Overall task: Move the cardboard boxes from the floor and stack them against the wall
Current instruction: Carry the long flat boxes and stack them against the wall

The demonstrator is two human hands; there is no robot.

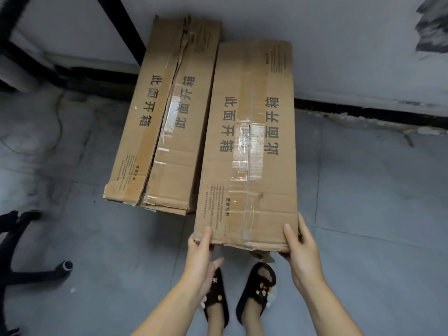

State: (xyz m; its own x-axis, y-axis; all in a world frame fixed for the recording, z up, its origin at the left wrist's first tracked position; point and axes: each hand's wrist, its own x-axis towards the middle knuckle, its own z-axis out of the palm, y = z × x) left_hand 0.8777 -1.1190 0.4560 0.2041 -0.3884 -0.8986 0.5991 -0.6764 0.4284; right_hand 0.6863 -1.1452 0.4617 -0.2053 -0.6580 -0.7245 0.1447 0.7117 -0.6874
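Note:
Two long flat cardboard boxes with printed characters and clear tape lie side by side, their far ends at the wall. The right box is lifted at its near end. My left hand grips its near left corner, thumb on top. My right hand grips its near right corner, thumb on top, fingers underneath. The left box lies flat on the floor, torn open along its middle seam, touched by neither hand.
A grey wall with a black skirting strip runs behind the boxes. A black frame leg stands at the back left. A black chair base sits at the left edge. My feet in dark slippers stand on grey floor tiles.

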